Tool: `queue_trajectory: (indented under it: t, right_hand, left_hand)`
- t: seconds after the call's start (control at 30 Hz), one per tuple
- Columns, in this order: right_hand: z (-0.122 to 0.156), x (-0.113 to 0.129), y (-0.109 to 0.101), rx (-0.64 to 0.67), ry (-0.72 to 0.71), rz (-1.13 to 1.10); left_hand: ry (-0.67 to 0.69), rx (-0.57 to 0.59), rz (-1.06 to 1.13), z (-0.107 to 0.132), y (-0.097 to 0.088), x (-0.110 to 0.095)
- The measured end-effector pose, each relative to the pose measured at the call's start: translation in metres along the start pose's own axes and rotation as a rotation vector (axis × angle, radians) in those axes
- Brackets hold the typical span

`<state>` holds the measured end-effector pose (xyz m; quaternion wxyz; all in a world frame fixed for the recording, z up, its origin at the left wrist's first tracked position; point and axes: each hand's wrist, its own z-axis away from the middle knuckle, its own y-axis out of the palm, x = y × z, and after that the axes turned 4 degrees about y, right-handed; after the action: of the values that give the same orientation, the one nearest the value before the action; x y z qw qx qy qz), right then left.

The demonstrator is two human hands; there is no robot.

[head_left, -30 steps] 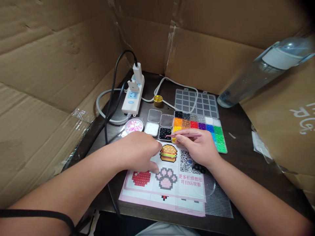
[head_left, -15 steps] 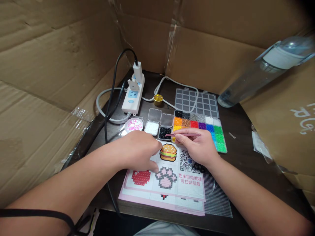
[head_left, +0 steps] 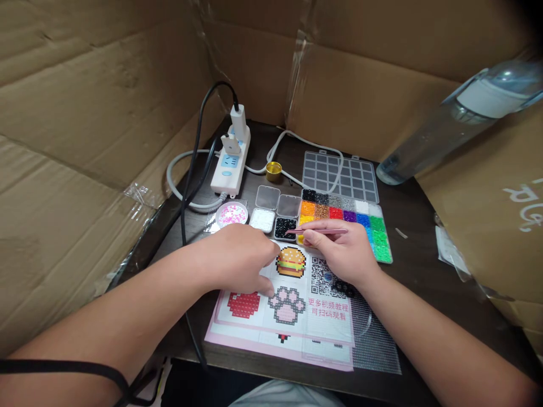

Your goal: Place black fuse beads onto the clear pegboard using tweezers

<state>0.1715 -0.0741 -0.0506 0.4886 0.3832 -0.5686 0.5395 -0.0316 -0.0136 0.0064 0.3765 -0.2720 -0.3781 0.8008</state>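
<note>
Pink tweezers (head_left: 324, 231) lie in the grip of my right hand (head_left: 350, 249), their tip over the small box of black beads (head_left: 285, 228). Whether a bead sits in the tip is too small to tell. My left hand (head_left: 241, 257) rests on the left of the pattern sheet (head_left: 275, 271), thumb and forefinger apart, nothing seen in it. Printed on the sheet are a burger (head_left: 291, 262), a paw (head_left: 286, 306) and a red shape (head_left: 244, 305). A clear pegboard (head_left: 326, 333) covers the sheet's right part, beneath my right wrist.
A small box of white beads (head_left: 262, 220) and a round dish of pink beads (head_left: 232, 214) stand left of the black ones. Behind my right hand is a multicolour bead case (head_left: 335, 213). A power strip (head_left: 231, 164), gold cup (head_left: 274, 171) and bottle (head_left: 441, 130) stand farther back.
The view has shifted very slightly. Both hands and the tweezers keep nearly the same place over the sheet and the black beads.
</note>
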Motion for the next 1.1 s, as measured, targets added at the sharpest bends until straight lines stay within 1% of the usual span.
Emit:
queue_trajectory:
  t: [0.2, 0.77, 1.1]
  right_hand:
    - [-0.0009, -0.0011, 0.0003, 0.01, -0.02, -0.018]
    - [-0.0006, -0.0005, 0.0011, 0.015, 0.003, -0.015]
    - [0.0015, 0.0001, 0.0005, -0.01, 0.012, -0.026]
  left_hand:
    - [0.006, 0.002, 0.002, -0.0001, -0.0001, -0.0003]
    - [0.007, -0.008, -0.008, -0.0006, 0.0016, 0.0002]
    - [0.013, -0.039, 0.0, -0.0016, 0.005, 0.0015]
